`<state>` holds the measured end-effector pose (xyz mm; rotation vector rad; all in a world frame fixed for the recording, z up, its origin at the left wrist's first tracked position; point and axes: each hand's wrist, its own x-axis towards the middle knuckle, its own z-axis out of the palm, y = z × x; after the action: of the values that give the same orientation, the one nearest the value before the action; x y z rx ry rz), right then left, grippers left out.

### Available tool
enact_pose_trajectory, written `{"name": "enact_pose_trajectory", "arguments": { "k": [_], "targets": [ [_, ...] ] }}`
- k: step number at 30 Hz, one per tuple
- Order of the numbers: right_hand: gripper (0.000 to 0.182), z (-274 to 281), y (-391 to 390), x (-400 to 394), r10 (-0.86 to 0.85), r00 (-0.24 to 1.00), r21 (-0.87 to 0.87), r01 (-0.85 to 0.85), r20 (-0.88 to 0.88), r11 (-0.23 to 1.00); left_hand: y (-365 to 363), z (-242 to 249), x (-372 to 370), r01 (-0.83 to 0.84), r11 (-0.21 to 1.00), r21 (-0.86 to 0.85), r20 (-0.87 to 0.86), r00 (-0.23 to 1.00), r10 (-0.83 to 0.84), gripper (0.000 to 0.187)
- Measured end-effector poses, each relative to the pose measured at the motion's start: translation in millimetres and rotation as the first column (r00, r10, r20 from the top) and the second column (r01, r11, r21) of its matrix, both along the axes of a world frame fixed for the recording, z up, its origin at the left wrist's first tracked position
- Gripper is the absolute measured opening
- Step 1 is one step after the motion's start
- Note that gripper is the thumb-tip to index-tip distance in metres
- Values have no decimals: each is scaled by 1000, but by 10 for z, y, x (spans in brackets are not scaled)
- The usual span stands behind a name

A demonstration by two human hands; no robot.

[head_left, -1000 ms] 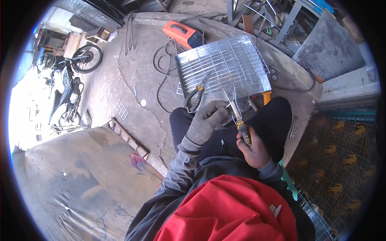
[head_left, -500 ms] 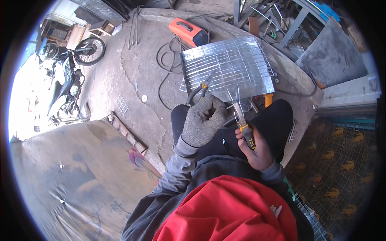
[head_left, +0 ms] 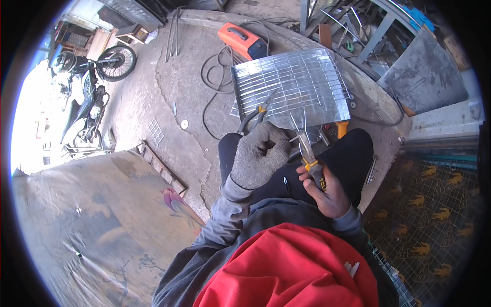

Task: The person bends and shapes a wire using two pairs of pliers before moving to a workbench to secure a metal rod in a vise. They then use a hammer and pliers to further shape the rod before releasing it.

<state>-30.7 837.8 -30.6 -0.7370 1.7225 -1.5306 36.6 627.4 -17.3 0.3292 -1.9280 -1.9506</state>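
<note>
My left hand [head_left: 258,156], in a grey knit glove, is closed with thumb and fingers pinched together. A thin bent metal wire [head_left: 294,120] runs from its fingertips into the jaws of combination pliers [head_left: 313,166] with dark grey and yellow handles. My bare right hand [head_left: 330,192] is wrapped around those handles. Just beyond the glove, long-nose pliers [head_left: 262,108] with grey and yellow handles lie over the edge of a shiny sheet-metal tray [head_left: 335,110]. A wire grid [head_left: 286,77] rests on the tray. The exact grip inside the glove is hidden.
An orange welding machine [head_left: 243,41] with a coiled cable [head_left: 208,77] stands behind the tray. A motorcycle [head_left: 92,97] is parked at the left. Metal frames [head_left: 376,38] lean at the right. A patterned board [head_left: 424,204] and a painted sheet [head_left: 102,220] flank me.
The pliers in my right hand have tilted and shifted very slightly. My left hand stays almost still; the view moves a little.
</note>
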Motion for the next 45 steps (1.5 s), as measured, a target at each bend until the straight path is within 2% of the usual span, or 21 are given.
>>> {"name": "enact_pose_trajectory", "arguments": {
  "k": [2, 11, 15, 17, 20, 24, 27, 30, 32, 34, 36, 38, 39, 40, 42, 43, 44, 45],
  "targets": [
    [38, 16, 6, -2, 7, 1000, -4, -7, 12, 1000, -11, -6, -2, 43, 999, 4, -56, 998, -43, 10],
    [41, 85, 48, -11, 25, 999, -18, -25, -24, 1000, 8, 151, 55, 65, 998, -20, 4, 998, -64, 8],
    [43, 101, 90, -27, 34, 999, 14, -34, -4, 999, -13, 188, 62, 106, 994, -2, -53, 993, -106, 6],
    [42, 114, 91, -41, 49, 998, 24, -49, -33, 999, -34, 258, 52, 113, 970, -213, -91, 987, -135, 5],
    [41, 101, 59, -39, 49, 998, 11, -49, -35, 999, -21, 214, 51, 91, 967, -237, -148, 981, -129, 6],
    [36, 105, 21, 5, -15, 999, -6, 16, 42, 1000, -10, 262, 73, 94, 969, -228, -102, 988, -120, 9],
    [27, 169, -37, 20, -54, 997, 57, 58, -57, 997, 10, 271, 94, 84, 987, -136, -53, 994, -92, 10],
    [20, 176, -48, 51, -71, 997, 57, 71, 11, 996, 25, 281, 89, 130, 986, -101, -88, 986, -139, 12],
    [18, 137, -21, 74, -74, 995, 50, 70, 74, 996, 108, 250, 74, 145, 965, 217, -93, 987, -127, 11],
    [16, 66, -20, 90, -73, 988, 43, 68, 137, 997, 174, 248, 65, 145, 950, 278, -119, 986, -115, 11],
    [14, 10, -10, 110, -119, 976, -77, 135, 180, 988, 167, 219, 79, 142, 930, 339, -145, 985, -97, 12],
    [13, 50, 41, 103, -154, 966, -81, 174, 206, 981, -37, 47, 22, 51, 986, 160, -160, 987, -25, 19],
    [13, 65, 63, 101, -200, 951, -86, 226, 236, 970, -152, -59, -48, -92, 988, 126, -9, 996, 93, 23],
    [14, 50, 103, 70, -225, 960, -79, 241, 166, 967, -295, -198, -144, -222, 972, 70, 138, 968, 211, 27],
    [14, 43, 205, 24, -255, 953, -68, 268, 161, 961, -649, -601, -311, -159, 954, -255, 421, 869, 258, 37],
    [15, 33, 269, 20, -277, 948, -41, 287, 154, 957, -732, -761, -355, -138, 954, -266, 425, 872, 245, 37],
    [16, 8, 320, 14, -307, 943, -30, 313, 128, 949, -811, -901, -410, 28, 850, -525, 518, 803, 294, 44],
    [16, -1, 358, 16, -328, 935, -42, 336, 134, 941, -856, -989, -459, 220, 666, -713, 574, 729, 374, 51]
  ]
}}
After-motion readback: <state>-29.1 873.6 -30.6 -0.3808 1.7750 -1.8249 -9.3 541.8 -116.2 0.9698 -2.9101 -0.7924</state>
